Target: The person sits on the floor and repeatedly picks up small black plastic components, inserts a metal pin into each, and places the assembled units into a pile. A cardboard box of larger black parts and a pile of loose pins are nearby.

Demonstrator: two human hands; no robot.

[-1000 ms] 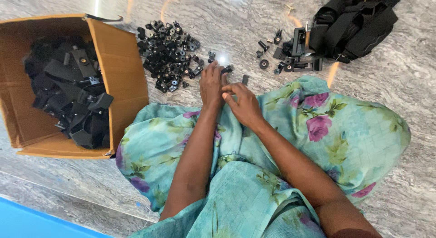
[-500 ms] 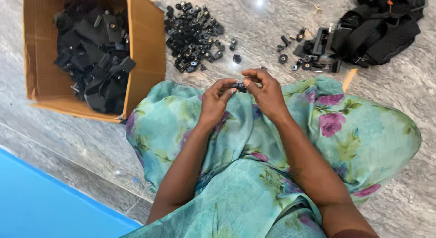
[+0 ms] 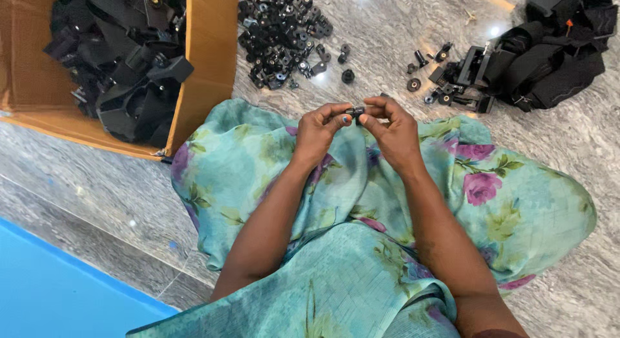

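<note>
My left hand [image 3: 318,131] and my right hand [image 3: 391,127] meet above my lap, fingertips pinched together on one small black plastic part [image 3: 354,111]. Both hands grip it from opposite sides, and most of the part is hidden by my fingers. Beyond my hands, a heap of small black knobs [image 3: 281,34] lies on the marble floor. My lap is covered by a turquoise floral cloth [image 3: 387,209].
An open cardboard box [image 3: 205,60] holding several black brackets and straps [image 3: 123,60] stands at the left. A pile of black straps and mounts [image 3: 549,47] lies at the upper right, with loose small parts [image 3: 429,70] beside it. A blue mat [image 3: 58,293] is at the lower left.
My hands lifted from the floor by the knob heap up to my lap, now holding a small black part between them. The view shifted so the box sits higher and left.
</note>
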